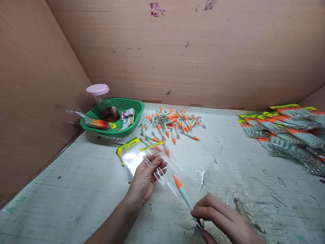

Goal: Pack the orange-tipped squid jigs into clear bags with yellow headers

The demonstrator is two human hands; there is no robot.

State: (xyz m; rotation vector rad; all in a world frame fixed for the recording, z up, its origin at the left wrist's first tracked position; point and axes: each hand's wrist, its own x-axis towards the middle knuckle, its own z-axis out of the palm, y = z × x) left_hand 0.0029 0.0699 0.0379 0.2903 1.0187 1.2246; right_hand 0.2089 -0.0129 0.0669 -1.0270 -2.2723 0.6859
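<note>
My left hand (149, 176) pinches a clear plastic bag (169, 178) that has a yellow "BCT LURE" header strip at its far end. My right hand (223, 217) grips a pale green fishing lure (184, 195) by its hook end. The lure's orange tip points toward the bag and lies at its near edge; I cannot tell whether it is inside. Under and behind my left hand rests a stack of flat bags (129, 157) with the same yellow strips. Beyond it is a loose pile of orange-tipped lures (175, 122) with metal hooks.
A green basket (138, 112) at the back left holds a lidded clear jar (99, 98), a small box (128, 117) and a pack of red-yellow lures (96, 123). Filled lure packs (291, 132) are heaped at the right. Wooden panels (177, 51) enclose the table.
</note>
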